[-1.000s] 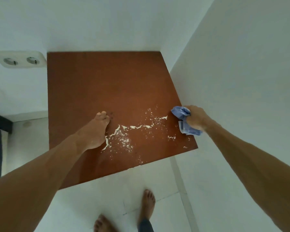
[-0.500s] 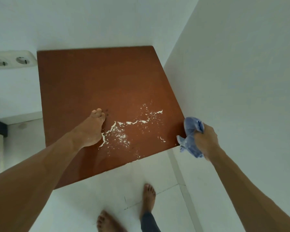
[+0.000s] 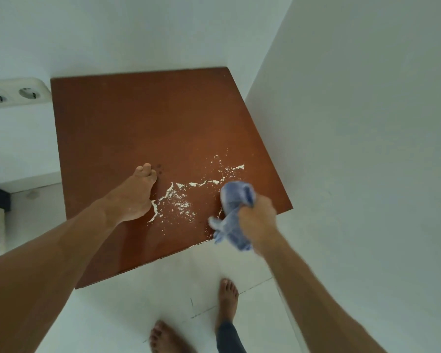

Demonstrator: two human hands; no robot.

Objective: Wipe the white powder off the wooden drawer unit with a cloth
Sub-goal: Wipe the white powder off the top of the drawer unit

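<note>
- White walls (image 3: 367, 123) meet in a corner, and the wooden drawer unit (image 3: 150, 123) stands pushed into it.
- A pale tiled floor (image 3: 137, 301) lies below the unit's near edge.
- Only the unit's red-brown top shows, seen from above. This surface is bare over its far half.
- The white powder (image 3: 182, 205) lies on the near half as a thin crooked line with loose specks below it. It runs between the two hands.
- The left grip (image 3: 135, 197), a bare hand, rests on the surface with fingers straight and together. It holds nothing and touches the powder's left end.
- The right grip (image 3: 258, 220) is clamped round the cloth at the near right edge.
- The cloth (image 3: 233, 200) is blue, bunched and blurred. It sits over the powder's right end.
- A double wall socket (image 3: 15, 94) sits left of the unit.
- Two bare feet (image 3: 228, 296) stand on the floor.
</note>
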